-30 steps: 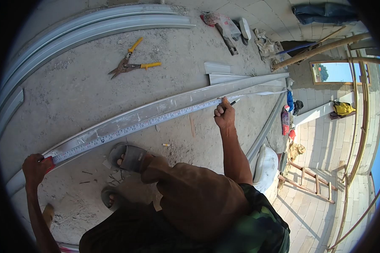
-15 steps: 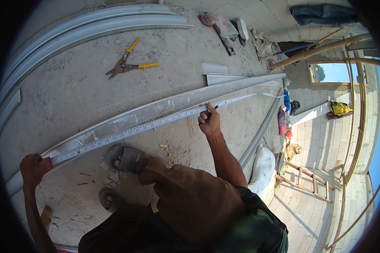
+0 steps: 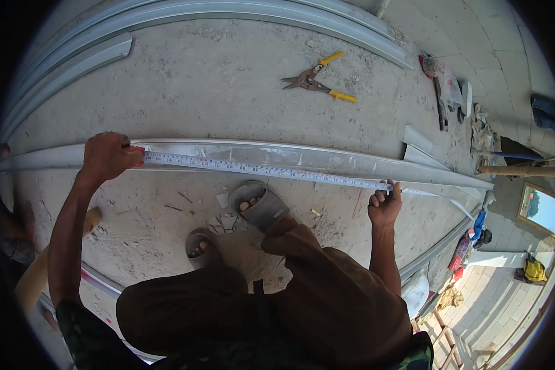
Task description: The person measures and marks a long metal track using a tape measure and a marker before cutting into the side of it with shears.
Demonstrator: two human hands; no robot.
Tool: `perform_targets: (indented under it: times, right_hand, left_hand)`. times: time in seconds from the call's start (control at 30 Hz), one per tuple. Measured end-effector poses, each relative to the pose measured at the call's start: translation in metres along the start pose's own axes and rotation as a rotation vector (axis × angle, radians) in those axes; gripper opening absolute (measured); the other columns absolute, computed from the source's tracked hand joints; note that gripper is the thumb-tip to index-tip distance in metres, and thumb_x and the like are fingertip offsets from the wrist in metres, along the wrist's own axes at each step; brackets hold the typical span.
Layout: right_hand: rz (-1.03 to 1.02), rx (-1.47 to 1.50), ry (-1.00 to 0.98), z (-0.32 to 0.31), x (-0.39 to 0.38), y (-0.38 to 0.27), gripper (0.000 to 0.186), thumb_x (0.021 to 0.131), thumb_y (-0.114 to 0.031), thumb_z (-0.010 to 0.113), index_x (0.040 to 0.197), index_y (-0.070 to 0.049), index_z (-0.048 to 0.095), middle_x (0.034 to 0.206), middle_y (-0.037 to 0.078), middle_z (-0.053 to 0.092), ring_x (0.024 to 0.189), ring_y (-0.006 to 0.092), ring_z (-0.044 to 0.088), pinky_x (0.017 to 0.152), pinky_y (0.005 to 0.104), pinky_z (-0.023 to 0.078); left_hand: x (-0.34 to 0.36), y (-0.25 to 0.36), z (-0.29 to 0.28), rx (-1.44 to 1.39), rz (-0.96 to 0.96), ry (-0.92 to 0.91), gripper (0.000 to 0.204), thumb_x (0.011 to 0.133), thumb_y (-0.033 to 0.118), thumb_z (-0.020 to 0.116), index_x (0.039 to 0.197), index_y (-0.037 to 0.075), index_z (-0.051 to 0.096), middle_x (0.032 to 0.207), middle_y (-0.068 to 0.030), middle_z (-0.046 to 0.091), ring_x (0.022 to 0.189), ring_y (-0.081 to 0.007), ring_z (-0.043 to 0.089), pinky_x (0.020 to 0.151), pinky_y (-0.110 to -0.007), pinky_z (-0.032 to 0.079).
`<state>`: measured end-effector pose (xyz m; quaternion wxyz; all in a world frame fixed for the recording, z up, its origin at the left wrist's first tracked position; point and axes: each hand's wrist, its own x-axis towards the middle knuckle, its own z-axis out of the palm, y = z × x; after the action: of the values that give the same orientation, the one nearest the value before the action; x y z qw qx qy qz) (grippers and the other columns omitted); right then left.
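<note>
Grey metal runs from left to right across the head view: one long channel (image 3: 277, 154), lying on the dusty concrete floor (image 3: 197, 98). One tape measure spans its near side. Our left hand (image 3: 108, 158) is closed around the red tape case (image 3: 135, 156) at the left, and our right hand (image 3: 384, 205), well apart from it, pinches the white blade (image 3: 259, 168) toward the right end. A small dark item (image 3: 390, 187) shows at the right fingertips, too small to name. Beyond that hand the blade runs on to the right and curls.

For writing, we find printed black and red figures and tick marks along the blade. A small mark sits on the strap of one grey sandal (image 3: 259, 206); we cannot read it. Any print on the red and pink packet (image 3: 459, 251), at the right, is too small to make out.

Counting on, we have two feet in two sandals, the second sandal (image 3: 205, 250) nearer and to the left. One pair of snips (image 3: 308, 81) lies on the far side of the channel, its two yellow handles spread. Farther off are at least two more long channels (image 3: 259, 15), with one shorter channel (image 3: 74, 71) at the far left. One pale cigarette-like stub (image 3: 316, 213) lies between the blade and our legs. To the right we count one window opening (image 3: 541, 209) and one yellow and dark bag (image 3: 534, 269).
</note>
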<state>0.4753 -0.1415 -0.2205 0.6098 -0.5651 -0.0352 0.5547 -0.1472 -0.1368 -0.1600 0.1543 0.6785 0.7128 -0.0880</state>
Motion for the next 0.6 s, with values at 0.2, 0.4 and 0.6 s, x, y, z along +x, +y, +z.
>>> perform_targets:
  times: [0.2,0.4,0.6]
  right_hand:
    - [-0.163,-0.038,0.126,-0.024,0.019,-0.03,0.021,0.098,-0.027,0.057,0.084,-0.012,0.056,0.059,-0.004,0.042,0.043,0.0065,0.036,0.036,0.0214,0.029]
    - [0.052,-0.093,0.024,0.059,-0.05,0.042,0.021,0.099,-0.03,0.056,0.099,-0.009,0.058,0.06,-0.003,0.041,0.045,0.006,0.037,0.037,0.0217,0.03]
    - [-0.07,-0.011,-0.167,0.015,-0.004,-0.004,0.025,0.099,-0.033,0.055,0.094,-0.009,0.062,0.061,-0.002,0.049,0.045,0.0067,0.035,0.037,0.0217,0.028]
  left_hand:
    - [-0.001,-0.024,-0.013,0.045,-0.189,-0.307,0.045,0.065,0.038,0.066,0.092,0.003,0.075,0.075,-0.0152,0.069,0.068,-0.0286,0.067,0.066,-0.038,0.053]
    - [0.008,0.018,0.005,0.047,-0.153,-0.331,0.049,0.067,0.044,0.065,0.098,0.007,0.075,0.079,-0.0156,0.071,0.076,-0.0295,0.069,0.071,-0.037,0.054]
    - [0.003,-0.01,-0.001,0.043,-0.145,-0.319,0.051,0.068,0.046,0.065,0.1,0.007,0.075,0.081,-0.0155,0.072,0.076,-0.0273,0.069,0.07,-0.038,0.054]
